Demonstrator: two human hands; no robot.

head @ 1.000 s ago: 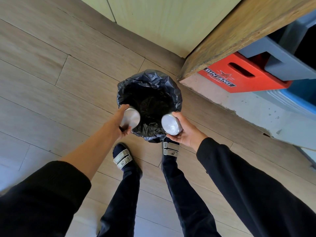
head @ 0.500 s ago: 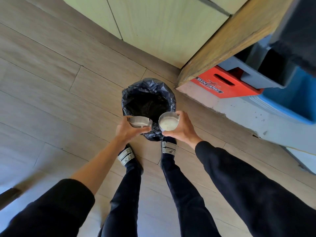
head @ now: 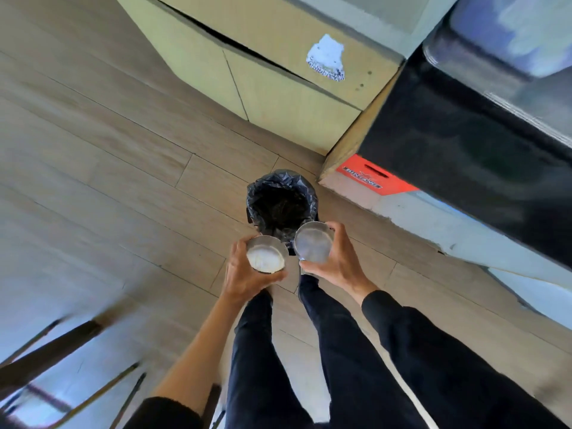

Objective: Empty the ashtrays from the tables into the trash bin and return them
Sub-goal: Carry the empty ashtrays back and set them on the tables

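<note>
A small trash bin (head: 280, 187) lined with a black bag stands on the wooden floor just ahead of my feet. My left hand (head: 244, 274) grips a round metal ashtray (head: 265, 254), held upright with its pale inside facing me. My right hand (head: 337, 261) holds a second metal ashtray (head: 312, 241), also mouth up, beside the first. Both ashtrays hover at the near rim of the bin, almost touching each other. I see no ash or butts inside either one.
A wooden counter edge (head: 349, 144) with a dark top juts in from the right, with a red crate (head: 376, 176) beneath it. Yellow-green cabinet panels (head: 263, 82) stand behind the bin. Dark chair or table legs (head: 55, 351) sit at lower left.
Both ashtrays were tipped mouth-down over the bin a second ago; now they are turned upright and drawn back toward me. The view has risen, so the bin looks smaller.
</note>
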